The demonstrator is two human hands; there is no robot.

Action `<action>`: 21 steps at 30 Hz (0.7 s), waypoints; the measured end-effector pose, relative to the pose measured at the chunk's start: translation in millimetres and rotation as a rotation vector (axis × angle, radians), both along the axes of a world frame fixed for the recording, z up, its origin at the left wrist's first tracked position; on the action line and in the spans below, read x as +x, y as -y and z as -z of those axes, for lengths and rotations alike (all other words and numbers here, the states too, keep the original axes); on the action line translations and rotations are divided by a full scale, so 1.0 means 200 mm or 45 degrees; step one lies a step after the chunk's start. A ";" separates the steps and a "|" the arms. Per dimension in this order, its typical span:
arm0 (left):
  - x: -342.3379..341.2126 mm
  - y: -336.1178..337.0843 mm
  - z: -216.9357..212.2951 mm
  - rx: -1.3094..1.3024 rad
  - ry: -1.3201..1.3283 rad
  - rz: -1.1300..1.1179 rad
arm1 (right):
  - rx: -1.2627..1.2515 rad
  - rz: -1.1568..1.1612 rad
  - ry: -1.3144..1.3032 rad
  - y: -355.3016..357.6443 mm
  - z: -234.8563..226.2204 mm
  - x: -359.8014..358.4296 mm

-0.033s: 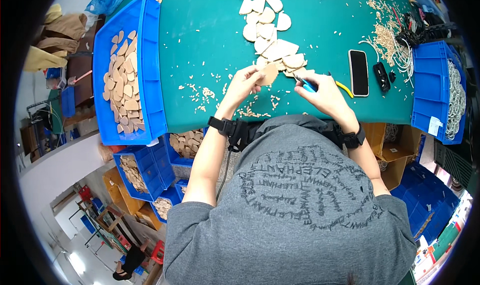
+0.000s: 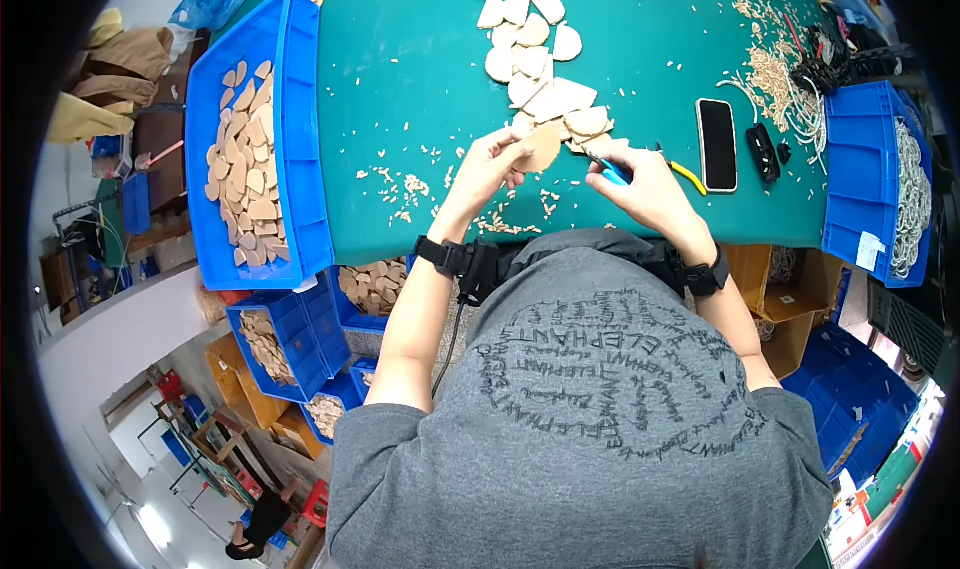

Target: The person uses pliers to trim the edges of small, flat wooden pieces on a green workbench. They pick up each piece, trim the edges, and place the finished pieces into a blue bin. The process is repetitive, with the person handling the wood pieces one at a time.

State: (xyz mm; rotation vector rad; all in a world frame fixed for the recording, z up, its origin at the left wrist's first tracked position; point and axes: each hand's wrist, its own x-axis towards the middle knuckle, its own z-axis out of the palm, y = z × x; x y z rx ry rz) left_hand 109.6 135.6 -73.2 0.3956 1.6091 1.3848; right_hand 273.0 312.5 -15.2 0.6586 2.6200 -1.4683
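My left hand (image 2: pixel 490 169) pinches a flat, rounded tan piece (image 2: pixel 542 149) by its edge, just above the green tabletop (image 2: pixel 420 99). Closed around blue-handled pliers (image 2: pixel 614 173), my right hand (image 2: pixel 648 179) is a short way to the right, the dark jaws pointing toward the piece but apart from it. Right beyond both hands, a heap of similar flat tan pieces (image 2: pixel 560 99) runs up the table. A yellow-handled tool (image 2: pixel 688 177) lies beside my right hand, its other end partly hidden.
At the left stands a blue bin (image 2: pixel 300 139) of tan pieces. A phone (image 2: pixel 717 147), a small black object (image 2: pixel 763 154) and scattered shavings (image 2: pixel 770 74) lie to the right. Another blue bin (image 2: pixel 862 179) holds pale loops. Small scraps (image 2: pixel 410 184) lie near my left hand.
The tan piece in my left hand has turned slightly, showing more of its flat face. My right hand with the pliers has barely shifted.
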 end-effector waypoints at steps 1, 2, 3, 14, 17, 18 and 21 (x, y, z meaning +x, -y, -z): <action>0.03 -0.01 -0.10 0.051 0.098 -0.040 | 0.007 -0.007 -0.023 0.00 -0.01 -0.01; 0.05 -0.02 -0.13 0.105 0.085 -0.054 | 0.014 -0.019 -0.045 0.01 -0.01 -0.01; 0.06 -0.04 -0.18 0.111 0.055 -0.059 | 0.021 -0.027 -0.070 0.01 -0.01 -0.02; 0.15 -0.08 -0.38 0.076 -0.207 -0.145 | -0.153 0.100 -0.193 0.03 -0.06 -0.03; 0.16 -0.08 -0.38 0.082 -0.310 -0.159 | -0.152 0.110 -0.208 0.03 -0.05 -0.03; 0.17 -0.08 -0.38 0.090 -0.352 -0.159 | -0.149 0.114 -0.214 0.03 -0.05 -0.03; 0.17 -0.08 -0.39 0.064 -0.396 -0.137 | -0.149 0.128 -0.162 0.03 -0.07 -0.04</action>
